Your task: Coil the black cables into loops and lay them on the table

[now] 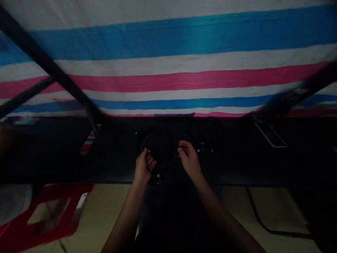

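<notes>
A thin dark cable (172, 161) is bent into a round loop over the black table, between my two hands. My left hand (143, 167) has its fingers curled closed on the left side of the loop. On the right side, the thumb and fingers of my right hand (189, 158) are pinched together at the cable. Small light plug-like ends (158, 175) show just right of my left wrist, near the table's front edge. The scene is very dark, so the cable's full path is hard to follow.
Right of my hands lies another dark coil (206, 131) with small pale ends (212, 150). A phone-like device (271, 134) rests farther right on the black table (242, 165). Dark frame bars (52, 68) slant before a striped sheet (168, 82). A red stool (61, 214) stands lower left.
</notes>
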Available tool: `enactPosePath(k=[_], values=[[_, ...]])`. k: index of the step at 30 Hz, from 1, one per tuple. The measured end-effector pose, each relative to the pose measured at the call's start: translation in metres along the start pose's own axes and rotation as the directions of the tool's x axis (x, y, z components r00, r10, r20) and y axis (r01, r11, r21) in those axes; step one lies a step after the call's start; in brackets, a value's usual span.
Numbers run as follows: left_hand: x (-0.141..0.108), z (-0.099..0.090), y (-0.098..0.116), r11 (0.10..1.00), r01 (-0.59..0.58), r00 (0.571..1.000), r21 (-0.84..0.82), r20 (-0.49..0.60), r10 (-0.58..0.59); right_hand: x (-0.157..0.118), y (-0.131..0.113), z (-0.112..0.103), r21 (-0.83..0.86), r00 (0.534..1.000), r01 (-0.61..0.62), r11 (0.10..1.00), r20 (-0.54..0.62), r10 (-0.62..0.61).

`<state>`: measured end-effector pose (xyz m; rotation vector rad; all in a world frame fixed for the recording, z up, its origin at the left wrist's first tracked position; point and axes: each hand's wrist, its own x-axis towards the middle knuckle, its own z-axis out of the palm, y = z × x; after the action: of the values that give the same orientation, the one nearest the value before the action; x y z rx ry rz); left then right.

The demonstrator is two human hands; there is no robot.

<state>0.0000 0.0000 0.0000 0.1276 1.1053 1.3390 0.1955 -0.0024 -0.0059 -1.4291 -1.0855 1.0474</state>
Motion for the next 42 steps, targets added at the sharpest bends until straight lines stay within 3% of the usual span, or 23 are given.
enactPosePath(k=[4, 10, 15, 19, 25, 29, 36, 39, 42], values=[[-0.003, -0.004, -0.005, 1.0, 0.019, 1.0, 0.024, 0.009, -0.019, 0.034, 0.013, 0.003, -0.065, 0.984, -0.171, 0.983, 0.049, 0.174], [-0.004, -0.01, -0.014, 0.995, -0.001, 1.0, 0.096, 0.018, -0.001, 0.077, 0.01, 0.017, -0.208, 0.939, -0.21, 0.955, 0.228, 0.256], [-0.005, -0.019, -0.011, 0.981, -0.048, 0.999, 0.187, 0.017, 0.046, 0.093, -0.005, 0.024, -0.275, 0.878, -0.237, 0.932, 0.351, 0.326], [-0.002, -0.024, -0.011, 0.956, -0.104, 0.994, 0.273, 0.012, 0.105, 0.093, -0.011, 0.027, -0.288, 0.852, -0.265, 0.92, 0.378, 0.363], [-0.002, -0.017, -0.011, 0.971, -0.159, 0.987, 0.179, 0.01, 0.16, 0.08, -0.025, 0.026, -0.193, 0.912, -0.189, 0.963, 0.328, 0.245], [-0.006, -0.016, -0.01, 0.972, -0.178, 0.983, 0.152, -0.018, 0.183, 0.076, -0.031, 0.029, -0.196, 0.898, -0.137, 0.971, 0.389, 0.206], [-0.005, -0.01, -0.005, 0.982, -0.167, 0.986, 0.085, -0.002, 0.168, 0.094, -0.039, 0.05, -0.278, 0.882, -0.071, 0.958, 0.432, 0.191], [-0.003, 0.0, 0.0, 0.982, -0.18, 0.984, 0.056, 0.004, 0.18, 0.092, -0.051, 0.054, -0.274, 0.915, 0.028, 0.961, 0.393, 0.086], [-0.001, 0.007, 0.003, 0.977, -0.212, 0.977, 0.039, -0.006, 0.212, 0.086, -0.063, 0.055, -0.288, 0.911, 0.273, 0.918, 0.383, -0.15]])
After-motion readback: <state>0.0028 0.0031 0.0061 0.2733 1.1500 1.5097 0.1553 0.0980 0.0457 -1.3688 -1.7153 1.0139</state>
